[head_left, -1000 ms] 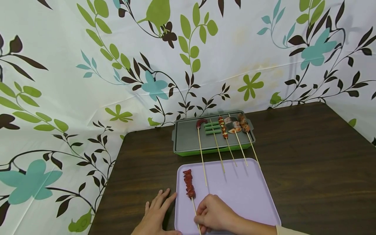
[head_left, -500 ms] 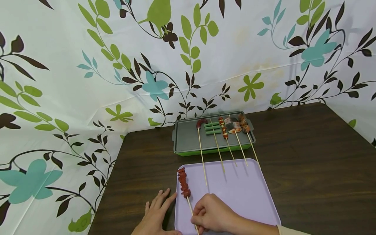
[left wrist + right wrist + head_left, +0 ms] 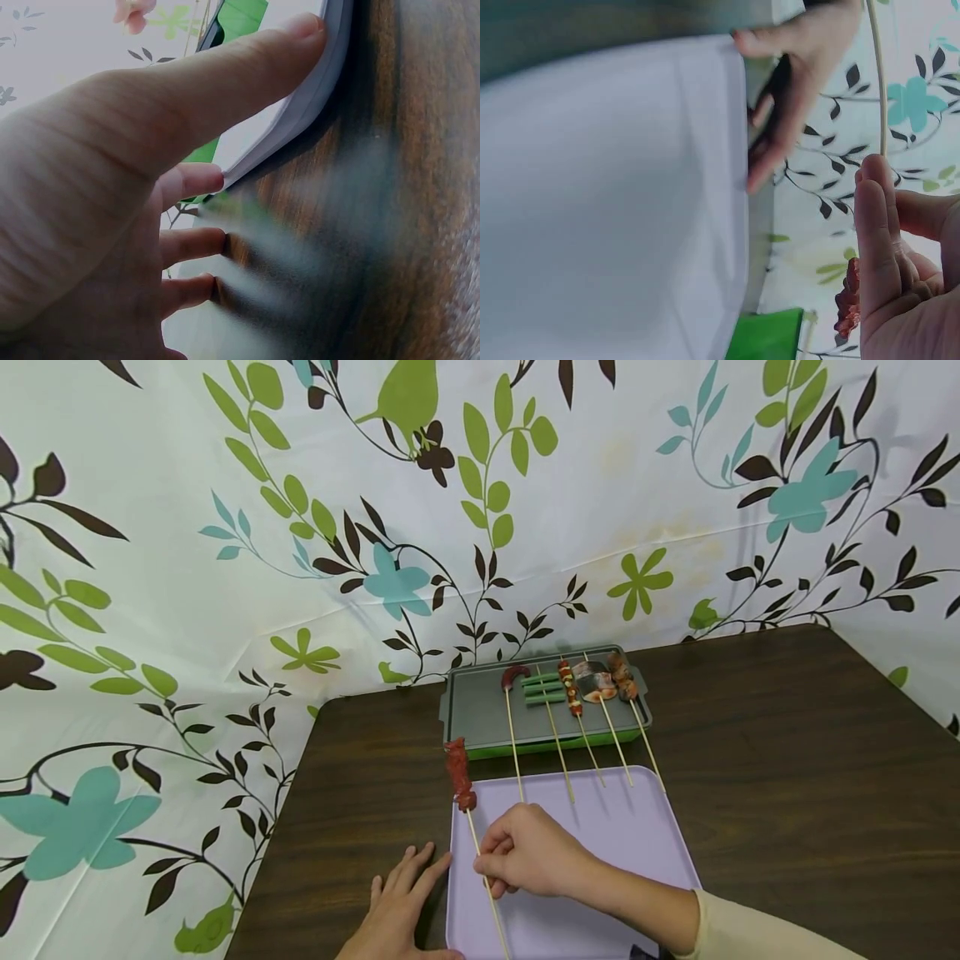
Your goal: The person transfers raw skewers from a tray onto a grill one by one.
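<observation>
My right hand [image 3: 534,852] pinches the bare wooden stick of a meat skewer [image 3: 460,775] between thumb and fingers. Red chunks at its far end overlap the near left corner of the grill in the head view; in the right wrist view the red meat [image 3: 847,300] is partly hidden behind the fingers. A lilac tray [image 3: 600,843] lies under the right hand. My left hand [image 3: 397,914] rests on the table at the tray's left side with fingers spread. Its thumb [image 3: 304,28] touches the tray rim.
Behind the tray stands a green toy grill with a grey plate [image 3: 476,710]. Several skewers lie across it: a curved sausage [image 3: 513,673], green pieces [image 3: 545,687], a fish slice [image 3: 594,680] and others, sticks reaching over the tray. A patterned cloth [image 3: 480,485] hangs behind the table.
My right hand has lifted the meat skewer and carried it forward and left, from over the tray toward the grill. The left hand has stayed in place.
</observation>
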Demonstrator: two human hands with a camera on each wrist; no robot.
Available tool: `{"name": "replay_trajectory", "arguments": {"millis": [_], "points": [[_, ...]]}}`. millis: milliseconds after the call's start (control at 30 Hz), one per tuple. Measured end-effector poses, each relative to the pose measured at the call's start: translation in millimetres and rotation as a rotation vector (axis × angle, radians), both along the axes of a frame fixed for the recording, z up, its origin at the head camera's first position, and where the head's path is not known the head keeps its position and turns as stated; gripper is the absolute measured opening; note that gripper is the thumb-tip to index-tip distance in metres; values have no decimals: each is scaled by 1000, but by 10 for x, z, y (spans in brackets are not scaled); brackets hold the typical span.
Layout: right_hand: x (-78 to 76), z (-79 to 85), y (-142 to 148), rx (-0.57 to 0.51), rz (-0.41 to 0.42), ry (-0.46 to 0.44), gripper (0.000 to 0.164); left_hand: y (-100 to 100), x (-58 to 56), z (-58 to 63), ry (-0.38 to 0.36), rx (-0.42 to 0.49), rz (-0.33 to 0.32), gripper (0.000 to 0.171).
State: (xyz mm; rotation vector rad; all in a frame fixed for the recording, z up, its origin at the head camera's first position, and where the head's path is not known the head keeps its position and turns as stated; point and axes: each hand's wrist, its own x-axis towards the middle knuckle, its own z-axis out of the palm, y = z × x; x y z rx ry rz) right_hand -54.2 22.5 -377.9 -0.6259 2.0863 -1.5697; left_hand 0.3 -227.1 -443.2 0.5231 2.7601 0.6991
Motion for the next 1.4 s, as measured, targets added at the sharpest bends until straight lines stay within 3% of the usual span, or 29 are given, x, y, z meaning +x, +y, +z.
{"name": "replay_trajectory", "arguments": {"millis": [200,533,767,1100,1400], "points": [[-248,120,-23,31,-42,3,14,-8,-10,-17,-2,-15,-7,104],[-687,134,-6,73,-137,-37,11,-16,-9,-35,17,7,-1,103],[-947,112,-14,122,-178,-76,13,-11,-14,-31,36,-26,-12,107],[-1087,89,5,147,-229,-127,13,-16,-12,-51,65,-30,-12,106],[-1119,101,-25,230,-236,-35,19,-32,-8,-70,41,-3,-1,105]]}}
